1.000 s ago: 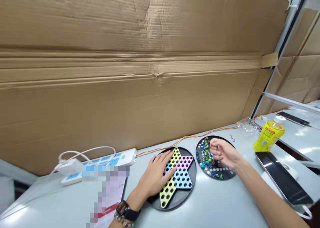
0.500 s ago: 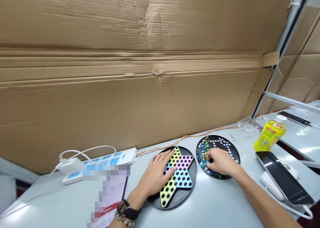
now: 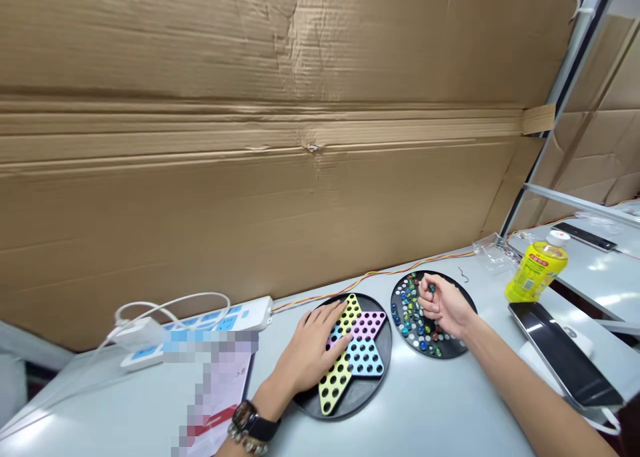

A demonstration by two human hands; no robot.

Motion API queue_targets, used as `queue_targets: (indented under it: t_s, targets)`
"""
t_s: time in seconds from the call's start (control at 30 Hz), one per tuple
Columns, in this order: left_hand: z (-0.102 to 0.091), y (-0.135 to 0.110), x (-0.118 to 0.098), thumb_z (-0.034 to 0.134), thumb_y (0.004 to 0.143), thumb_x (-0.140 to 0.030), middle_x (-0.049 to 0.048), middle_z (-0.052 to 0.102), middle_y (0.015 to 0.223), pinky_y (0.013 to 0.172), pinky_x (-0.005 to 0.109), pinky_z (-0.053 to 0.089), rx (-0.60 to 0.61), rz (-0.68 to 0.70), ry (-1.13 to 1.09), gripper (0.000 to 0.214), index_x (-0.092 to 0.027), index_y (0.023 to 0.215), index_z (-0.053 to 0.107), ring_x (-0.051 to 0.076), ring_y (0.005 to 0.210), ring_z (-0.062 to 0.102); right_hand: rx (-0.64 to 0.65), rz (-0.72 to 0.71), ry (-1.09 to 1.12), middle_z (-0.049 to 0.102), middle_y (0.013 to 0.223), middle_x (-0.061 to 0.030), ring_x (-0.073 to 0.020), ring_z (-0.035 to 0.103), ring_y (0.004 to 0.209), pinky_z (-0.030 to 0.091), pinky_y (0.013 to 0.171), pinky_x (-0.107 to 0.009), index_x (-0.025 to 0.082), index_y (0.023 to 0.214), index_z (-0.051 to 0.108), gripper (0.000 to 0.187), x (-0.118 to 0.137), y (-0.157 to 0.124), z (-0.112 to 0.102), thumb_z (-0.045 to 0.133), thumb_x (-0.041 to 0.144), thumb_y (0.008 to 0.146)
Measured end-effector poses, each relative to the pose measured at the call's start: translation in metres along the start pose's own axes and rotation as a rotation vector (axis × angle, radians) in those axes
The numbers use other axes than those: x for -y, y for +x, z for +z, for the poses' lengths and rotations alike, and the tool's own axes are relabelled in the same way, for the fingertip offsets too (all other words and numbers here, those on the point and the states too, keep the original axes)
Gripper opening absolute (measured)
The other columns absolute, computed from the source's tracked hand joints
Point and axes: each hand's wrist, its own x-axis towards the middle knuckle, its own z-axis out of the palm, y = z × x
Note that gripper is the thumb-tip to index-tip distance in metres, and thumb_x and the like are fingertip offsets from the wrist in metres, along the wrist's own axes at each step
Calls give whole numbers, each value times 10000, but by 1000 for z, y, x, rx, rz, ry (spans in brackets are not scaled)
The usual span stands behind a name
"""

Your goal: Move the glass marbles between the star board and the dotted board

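Note:
A round black checkers board [image 3: 365,393] with a star of yellow, purple and blue holes lies on the white table. My left hand [image 3: 310,353] rests flat and open on its left side, a watch on the wrist. To its right sits a round black tray [image 3: 453,347] holding several coloured marbles [image 3: 410,310]. My right hand [image 3: 443,303] hovers over this tray with fingers curled, pinching a small dark marble between thumb and fingertips.
A yellow drink bottle [image 3: 537,270] and a dark tablet [image 3: 565,353] lie to the right. A white power strip [image 3: 200,323] with cables and a paper sheet [image 3: 220,390] lie to the left. A tall cardboard wall [image 3: 280,143] backs the table.
My right hand dipped palm-down into the marbles, then lifted again with its fingers pinched together. My left hand has stayed on the star board.

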Motion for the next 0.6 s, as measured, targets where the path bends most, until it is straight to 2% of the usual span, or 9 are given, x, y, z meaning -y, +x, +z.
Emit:
queue_targets:
  t_s: [0.1, 0.17, 0.23, 0.3, 0.4, 0.5, 0.6]
  targets:
    - [-1, 0, -1, 417, 997, -571, 80, 492, 1533, 1161, 532, 355, 19, -8, -3, 603, -262, 1515, 420, 309, 1383, 459, -3, -92, -481, 328, 589, 66, -92, 267, 496, 214, 459, -232, 227, 651, 358, 413, -9, -1, 2, 524, 525, 883]
    - [-2, 0, -2, 416, 997, -574, 78, 487, 1538, 1165, 533, 351, 29, -16, -2, 605, -258, 1513, 421, 306, 1388, 454, 14, -174, -833, 394, 591, 46, -113, 369, 571, 294, 543, -246, 215, 617, 367, 407, -13, -3, 4, 529, 453, 904]
    - [-2, 0, -2, 423, 994, -574, 72, 487, 1538, 1167, 532, 349, 28, -21, -1, 600, -264, 1508, 428, 304, 1390, 454, 32, -222, -1080, 481, 619, 22, -138, 442, 637, 331, 617, -265, 206, 622, 420, 365, -16, -6, 5, 493, 382, 934]
    - [-2, 0, -2, 430, 991, -573, 67, 490, 1536, 1166, 530, 350, 22, -22, 0, 595, -271, 1504, 433, 303, 1387, 459, 67, -227, -1210, 573, 679, -7, -159, 504, 684, 353, 661, -276, 200, 677, 514, 315, -17, -8, 5, 444, 321, 960]
    - [-1, 0, -2, 428, 992, -571, 68, 491, 1535, 1162, 522, 356, 14, -14, 3, 594, -272, 1504, 433, 303, 1384, 462, 152, -218, -1286, 691, 864, -53, -192, 601, 812, 400, 735, -281, 203, 866, 648, 260, -15, -11, 1, 414, 249, 969]
    - [-1, 0, -1, 426, 991, -572, 66, 501, 1527, 1159, 518, 361, 8, -10, 5, 594, -272, 1504, 436, 304, 1377, 467, 231, -227, -1345, 725, 1021, -72, -217, 641, 946, 428, 807, -292, 225, 1005, 694, 284, -10, -14, -2, 414, 204, 961]
    - [-1, 0, -2, 421, 993, -572, 62, 504, 1525, 1160, 515, 359, 9, -11, 2, 591, -276, 1505, 433, 301, 1376, 467, 262, -217, -1428, 730, 1063, -78, -226, 656, 986, 436, 831, -297, 229, 1071, 697, 303, -8, -17, 0, 424, 173, 953]
